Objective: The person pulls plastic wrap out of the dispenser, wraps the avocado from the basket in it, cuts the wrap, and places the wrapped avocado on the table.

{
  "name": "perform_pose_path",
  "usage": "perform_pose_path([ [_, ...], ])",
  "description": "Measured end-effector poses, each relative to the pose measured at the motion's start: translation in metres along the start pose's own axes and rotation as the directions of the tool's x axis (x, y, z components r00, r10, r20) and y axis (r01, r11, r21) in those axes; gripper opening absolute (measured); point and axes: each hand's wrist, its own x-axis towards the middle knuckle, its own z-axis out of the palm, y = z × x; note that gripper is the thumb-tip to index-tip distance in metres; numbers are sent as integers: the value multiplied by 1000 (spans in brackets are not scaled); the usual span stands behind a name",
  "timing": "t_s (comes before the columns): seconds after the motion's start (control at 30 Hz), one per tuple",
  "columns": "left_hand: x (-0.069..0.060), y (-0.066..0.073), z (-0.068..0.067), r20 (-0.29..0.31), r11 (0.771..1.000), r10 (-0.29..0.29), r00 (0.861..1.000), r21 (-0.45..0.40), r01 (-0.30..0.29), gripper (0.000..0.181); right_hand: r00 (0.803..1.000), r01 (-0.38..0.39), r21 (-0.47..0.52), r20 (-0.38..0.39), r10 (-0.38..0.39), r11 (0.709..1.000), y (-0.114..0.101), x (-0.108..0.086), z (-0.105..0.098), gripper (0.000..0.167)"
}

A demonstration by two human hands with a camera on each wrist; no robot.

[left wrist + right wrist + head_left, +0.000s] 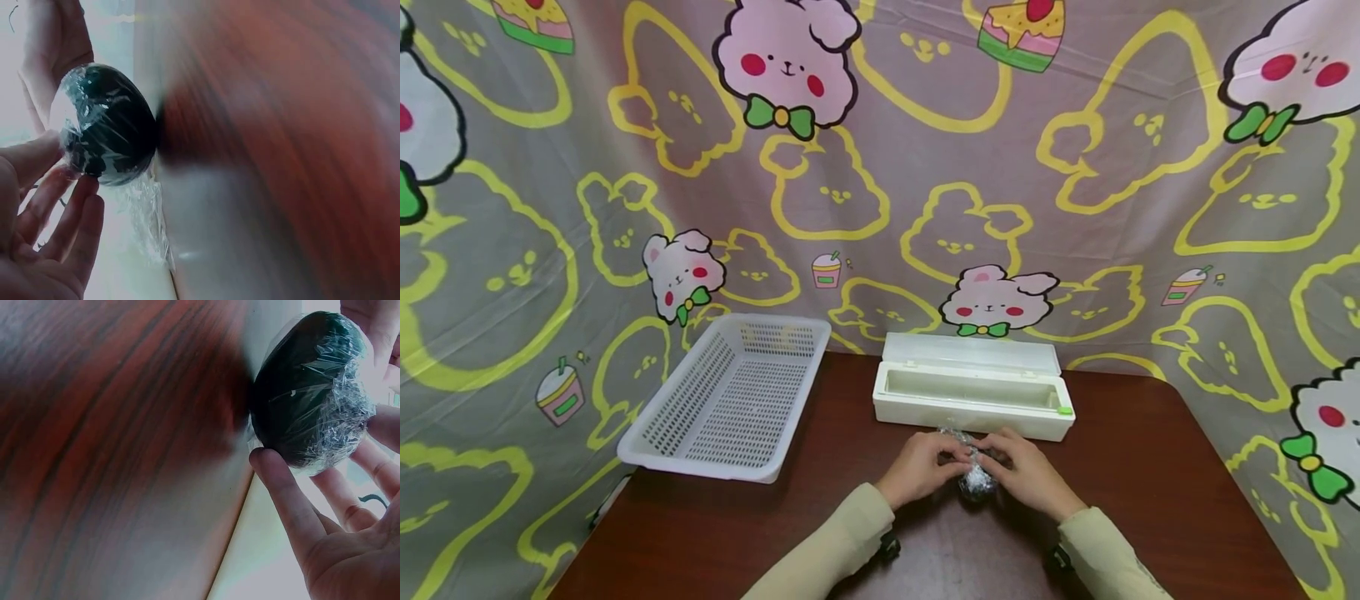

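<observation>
A dark green, egg-shaped thing [977,485] wrapped in cling film sits on the table between both hands; its exact kind is hidden by the film. In the left wrist view the wrapped thing [115,128] shows a glossy dark side. My left hand [925,468] pinches the film at its upper side with thumb and fingertips. From the other side my right hand [1028,473] holds it too, thumb and fingers on the crumpled film. A loose strip of cling film [149,219] trails beside the thing in the left wrist view.
Just beyond the hands lies a long white cling film box [970,414], its lid [970,353] raised and a green slider [1064,410] at its right end. A white slotted basket [737,408] stands on the left of the brown table [820,517]. Behind hangs a patterned cloth [910,167].
</observation>
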Motion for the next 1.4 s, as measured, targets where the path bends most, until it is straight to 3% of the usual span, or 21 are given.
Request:
perform_pose_path([
  [0.23,0,1,1,5,996,-34,999,-85,34,15,999,8,-14,-47,-9,1000,0,1,3,8],
  [0.43,-1,2,2,-50,999,-1,999,34,2,6,999,-5,-28,-54,4,1000,0,2,4,5],
  [0.6,-2,9,3,-72,988,40,997,151,-28,8,998,-18,-38,-62,15,999,0,4,4,8],
  [0.87,-3,17,3,-70,945,128,989,311,-100,11,998,-39,-14,-49,38,999,-2,3,4,5],
  [1.17,-3,19,0,17,902,210,977,382,-201,10,998,-45,-19,-54,44,999,-2,3,3,6],
  [1.4,-4,19,-2,69,842,262,963,472,-263,23,997,-52,-21,-52,51,998,-1,4,4,7],
])
